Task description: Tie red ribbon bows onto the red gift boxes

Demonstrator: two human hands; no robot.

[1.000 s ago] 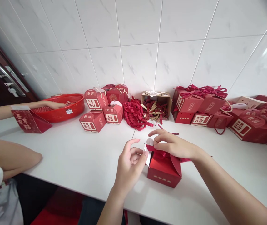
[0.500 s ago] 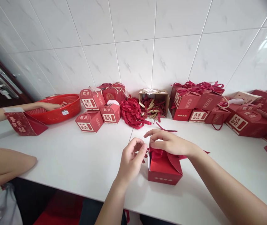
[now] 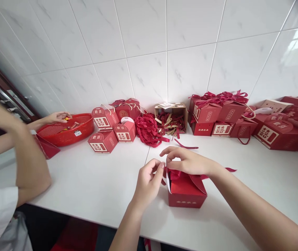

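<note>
Two: left hand [image 3: 149, 179], right hand [image 3: 188, 161] pinch ribbon [image 3: 176, 174] — left-right | red box [image 3: 186, 193] upright

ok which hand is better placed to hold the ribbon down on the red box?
Right, probably. The right hand lies over the ribbon atop the red box; the left hand sits beside the box's left edge.

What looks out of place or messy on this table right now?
A loose red ribbon strip lies alone on the white table, apart from the tangled ribbon pile beside the open cardboard box. Nothing looks damaged.
</note>
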